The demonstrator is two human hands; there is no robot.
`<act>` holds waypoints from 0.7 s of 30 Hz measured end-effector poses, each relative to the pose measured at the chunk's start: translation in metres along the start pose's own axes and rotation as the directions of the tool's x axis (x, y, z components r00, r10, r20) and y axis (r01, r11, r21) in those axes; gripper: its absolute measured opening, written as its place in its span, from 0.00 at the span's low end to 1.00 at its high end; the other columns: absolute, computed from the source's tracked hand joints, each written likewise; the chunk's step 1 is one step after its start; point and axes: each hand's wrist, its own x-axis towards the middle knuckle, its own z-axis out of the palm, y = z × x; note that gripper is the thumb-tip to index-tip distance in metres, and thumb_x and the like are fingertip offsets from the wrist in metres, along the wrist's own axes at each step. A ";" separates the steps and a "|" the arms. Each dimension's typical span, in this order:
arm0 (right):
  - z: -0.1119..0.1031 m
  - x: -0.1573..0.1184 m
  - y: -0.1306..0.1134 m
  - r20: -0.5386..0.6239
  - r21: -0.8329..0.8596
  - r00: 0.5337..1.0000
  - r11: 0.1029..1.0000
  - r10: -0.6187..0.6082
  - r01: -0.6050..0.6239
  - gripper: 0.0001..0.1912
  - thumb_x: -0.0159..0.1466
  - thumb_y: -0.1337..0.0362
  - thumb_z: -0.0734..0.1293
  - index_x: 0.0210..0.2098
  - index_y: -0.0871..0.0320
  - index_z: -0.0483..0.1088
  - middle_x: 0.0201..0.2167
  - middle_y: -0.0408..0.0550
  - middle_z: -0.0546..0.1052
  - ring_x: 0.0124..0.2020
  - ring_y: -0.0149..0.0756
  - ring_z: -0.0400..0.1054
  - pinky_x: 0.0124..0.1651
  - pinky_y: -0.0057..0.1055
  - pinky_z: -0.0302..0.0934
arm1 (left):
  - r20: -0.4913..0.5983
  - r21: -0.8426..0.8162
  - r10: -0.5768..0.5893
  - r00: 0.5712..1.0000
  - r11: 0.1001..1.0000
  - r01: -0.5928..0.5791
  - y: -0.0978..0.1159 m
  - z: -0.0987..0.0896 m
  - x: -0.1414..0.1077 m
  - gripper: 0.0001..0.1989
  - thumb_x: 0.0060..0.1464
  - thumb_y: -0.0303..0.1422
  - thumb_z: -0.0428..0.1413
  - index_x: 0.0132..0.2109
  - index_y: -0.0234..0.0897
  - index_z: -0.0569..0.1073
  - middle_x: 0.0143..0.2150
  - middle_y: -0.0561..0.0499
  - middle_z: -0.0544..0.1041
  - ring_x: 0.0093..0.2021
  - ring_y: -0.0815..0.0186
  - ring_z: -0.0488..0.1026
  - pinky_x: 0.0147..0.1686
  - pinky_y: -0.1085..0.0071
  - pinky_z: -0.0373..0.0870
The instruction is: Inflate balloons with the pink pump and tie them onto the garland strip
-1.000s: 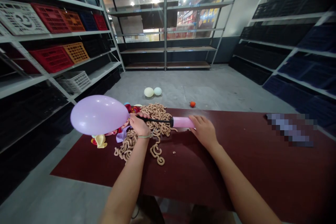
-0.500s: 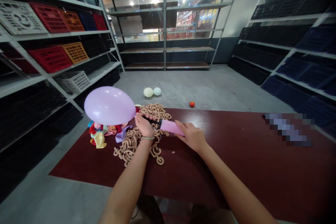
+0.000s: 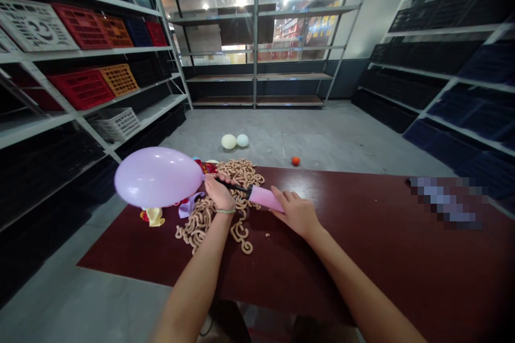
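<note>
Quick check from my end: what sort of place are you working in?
Probably a stockroom or small warehouse: tall metal shelving units stand along the walls and across the back, plastic crates sit on the left-hand shelves, and the floor looks like bare grey concrete.

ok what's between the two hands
In the head view, the black tube and pink barrel of a balloon pump run from the left hand to the right hand.

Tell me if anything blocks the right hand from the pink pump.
Nothing visible does. The right hand is already at the pink balloon pump, its fingers against the end of the barrel. The tangle of tan curly strands lies toward the left end of the barrel, not between them.
</note>
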 end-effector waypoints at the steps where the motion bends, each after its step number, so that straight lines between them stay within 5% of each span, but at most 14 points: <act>1: 0.000 0.001 -0.006 -0.002 0.018 1.000 1.000 -0.007 0.007 0.31 0.68 0.48 0.60 0.67 0.51 0.54 0.44 0.51 0.74 0.42 0.41 0.67 0.32 0.31 0.52 | 0.013 0.016 -0.022 1.000 1.000 0.022 -0.003 0.001 -0.005 0.09 0.59 0.36 0.47 0.31 0.40 0.56 0.22 0.58 0.58 0.19 0.72 0.58 0.19 0.75 0.58; 5: -0.002 0.003 -0.003 -0.040 0.021 0.999 1.000 -0.001 0.002 0.29 0.67 0.49 0.61 0.65 0.50 0.57 0.44 0.50 0.75 0.42 0.41 0.66 0.35 0.32 0.52 | 0.041 0.031 -0.070 0.997 0.997 0.069 -0.011 0.006 -0.017 0.10 0.59 0.38 0.47 0.32 0.40 0.58 0.21 0.59 0.60 0.18 0.72 0.59 0.20 0.74 0.59; 14: -0.001 0.000 0.058 -0.220 -0.021 0.962 0.985 0.163 -0.172 0.24 0.60 0.66 0.67 0.56 0.55 0.64 0.51 0.51 0.72 0.51 0.45 0.60 0.46 0.36 0.55 | -0.047 -0.062 0.032 0.998 0.997 -0.035 0.011 -0.001 0.011 0.10 0.61 0.37 0.44 0.31 0.41 0.55 0.21 0.59 0.57 0.19 0.71 0.58 0.21 0.73 0.59; 18: -0.005 0.003 0.036 -0.220 0.008 0.944 0.968 0.245 -0.250 0.24 0.59 0.65 0.67 0.55 0.54 0.63 0.46 0.52 0.72 0.48 0.46 0.60 0.36 0.33 0.56 | -0.062 -0.085 -0.009 0.998 0.996 0.004 0.005 -0.004 0.009 0.10 0.59 0.36 0.46 0.31 0.40 0.54 0.22 0.59 0.56 0.19 0.72 0.57 0.21 0.74 0.58; 21: -0.009 0.006 0.007 -0.172 0.011 0.972 0.987 0.162 -0.162 0.28 0.60 0.64 0.66 0.59 0.52 0.60 0.43 0.51 0.73 0.45 0.45 0.61 0.33 0.32 0.54 | -0.046 -0.063 -0.048 0.998 0.997 0.045 -0.005 -0.003 0.001 0.09 0.58 0.35 0.46 0.31 0.40 0.55 0.22 0.58 0.57 0.19 0.71 0.57 0.20 0.73 0.58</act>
